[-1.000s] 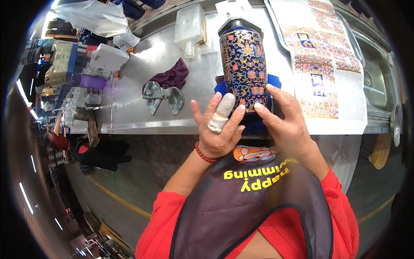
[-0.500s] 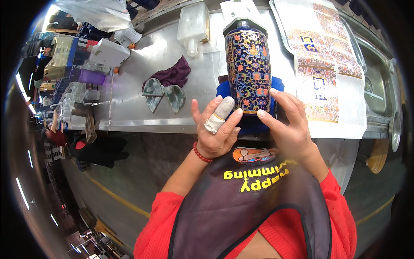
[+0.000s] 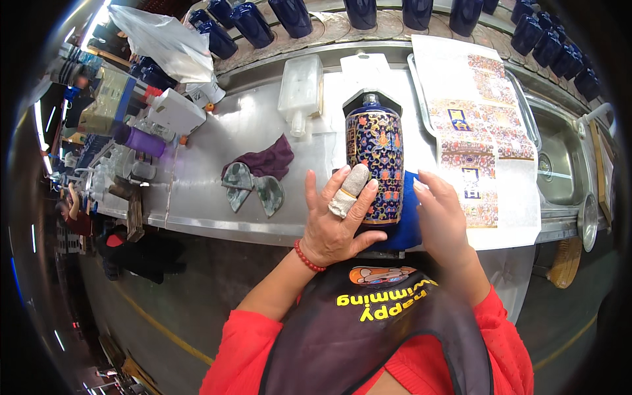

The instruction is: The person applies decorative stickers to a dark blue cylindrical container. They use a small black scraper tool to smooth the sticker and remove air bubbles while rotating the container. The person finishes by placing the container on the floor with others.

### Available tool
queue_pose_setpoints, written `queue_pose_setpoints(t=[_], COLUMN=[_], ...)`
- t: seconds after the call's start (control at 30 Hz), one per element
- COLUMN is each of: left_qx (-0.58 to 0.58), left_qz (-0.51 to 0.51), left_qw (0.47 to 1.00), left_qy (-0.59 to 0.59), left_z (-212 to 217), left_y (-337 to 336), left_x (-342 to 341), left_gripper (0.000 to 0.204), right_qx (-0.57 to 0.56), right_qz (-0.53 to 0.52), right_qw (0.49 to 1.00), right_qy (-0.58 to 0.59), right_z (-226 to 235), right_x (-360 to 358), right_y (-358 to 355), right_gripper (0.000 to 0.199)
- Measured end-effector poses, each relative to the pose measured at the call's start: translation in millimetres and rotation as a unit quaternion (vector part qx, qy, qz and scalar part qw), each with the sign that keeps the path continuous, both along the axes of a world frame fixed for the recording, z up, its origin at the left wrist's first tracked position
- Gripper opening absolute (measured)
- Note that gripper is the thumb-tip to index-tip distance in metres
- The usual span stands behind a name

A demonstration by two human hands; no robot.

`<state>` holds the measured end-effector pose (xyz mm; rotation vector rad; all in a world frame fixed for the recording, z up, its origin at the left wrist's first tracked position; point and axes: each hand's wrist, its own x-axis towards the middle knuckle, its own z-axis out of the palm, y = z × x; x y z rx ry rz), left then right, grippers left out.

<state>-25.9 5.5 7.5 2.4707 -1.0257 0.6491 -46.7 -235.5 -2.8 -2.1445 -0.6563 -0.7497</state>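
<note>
A dark blue bottle (image 3: 376,155) with a colourful floral pattern lies on the bench, its neck pointing away from me, beside a dark angular holder (image 3: 388,104). My left hand (image 3: 337,220) is open against the bottle's left side, fingers spread and thumb across its near end. A greyish finger cover (image 3: 354,179) and white wrapping are on one finger. To the right of the bottle, my right hand (image 3: 442,214) is held apart from it, fingers stretched out, slightly blurred. A blue cloth (image 3: 411,220) shows under the bottle.
Printed pattern sheets (image 3: 487,178) lie on the right, before a metal sink (image 3: 559,174). Left of the bottle are a purple cloth (image 3: 273,158), green patterned pieces (image 3: 268,196) and a clear square container (image 3: 299,85). Several plain blue bottles (image 3: 289,16) line the back.
My right hand has come off the bottle and moved a little right. The bottle looks slightly turned, and my left hand lies further over its side. The view has tilted, showing the back row.
</note>
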Motion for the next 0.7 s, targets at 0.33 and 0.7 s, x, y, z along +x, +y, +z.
queue_pose_setpoints(t=[0.33, 0.7], left_qx=[0.002, 0.070], left_qz=[-0.022, 0.008], left_qw=[0.996, 0.995], left_qy=[0.085, 0.070], left_z=[27.6, 48.0], left_y=[-6.9, -22.1], left_x=[35.5, 56.1], left_gripper=[0.096, 0.094], right_qx=[-0.007, -0.008], right_qz=[0.028, 0.028], right_qw=[0.995, 0.992], right_qy=[0.100, 0.126], right_z=[6.2, 5.8], right_x=[17.5, 30.7], right_y=[9.4, 12.3], right_gripper=[0.058, 0.064])
